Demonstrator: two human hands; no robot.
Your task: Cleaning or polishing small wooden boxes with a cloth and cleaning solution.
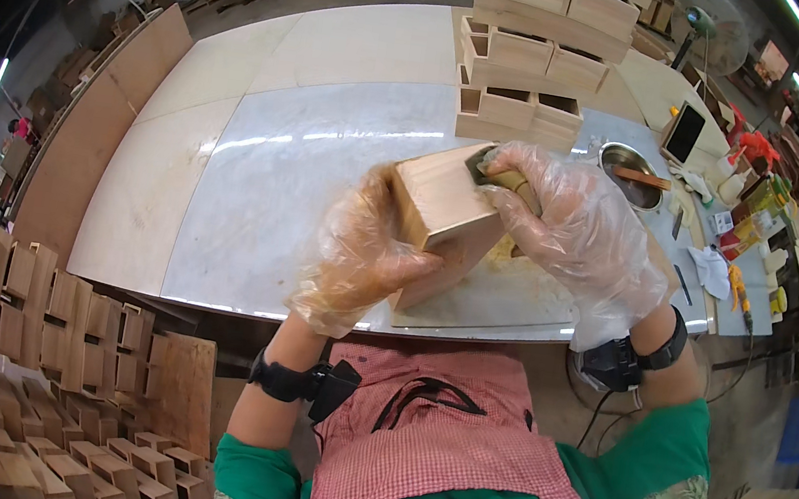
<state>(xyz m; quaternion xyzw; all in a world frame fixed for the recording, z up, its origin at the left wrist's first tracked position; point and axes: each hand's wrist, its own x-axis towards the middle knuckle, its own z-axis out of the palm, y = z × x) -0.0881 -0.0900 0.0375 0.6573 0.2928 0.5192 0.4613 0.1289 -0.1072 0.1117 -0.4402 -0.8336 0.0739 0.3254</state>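
Observation:
A pale wooden box (439,192) is held tilted above the near part of the table. My left hand (358,254), in a clear plastic glove, grips its left side with the thumb across the near face. My right hand (584,228), gloved the same way, is closed around what looks like a folded piece of sandpaper (528,194), tan on one side and dark on the other. The dark side lies against the box's upper right edge. The fingers partly hide the sheet. The box's underside is hidden.
Stacked wooden drawer units (509,110) stand at the table's far side. On the right are a metal bowl (623,159) with a brown wooden piece across it, a phone (683,133), bottles and a yellow-handled tool (740,291). Many wooden boxes (78,470) fill the lower left.

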